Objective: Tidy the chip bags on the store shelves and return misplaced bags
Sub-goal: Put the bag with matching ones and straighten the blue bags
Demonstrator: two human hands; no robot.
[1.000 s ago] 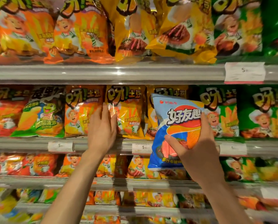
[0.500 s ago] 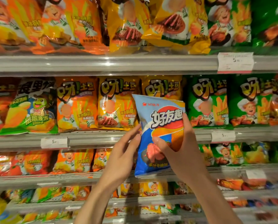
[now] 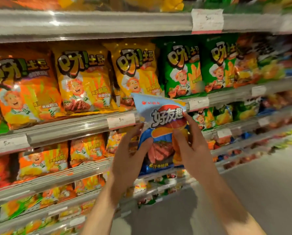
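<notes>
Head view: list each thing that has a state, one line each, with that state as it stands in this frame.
blue chip bag: off the shelf, held upright in both hands, sealed.
left hand: fingers curled on the bag's left edge.
right hand: fingers and thumb grip the bag's right side.
orange chip bags: upright on the shelf.
yellow chip bags: upright on the shelf.
green chip bags: upright on the shelf.

Blue bag (image 3: 160, 133): "好友趣". Shelf bags (image 3: 81, 82): "呀!土豆". Price tag (image 3: 121, 120): "5".
</notes>
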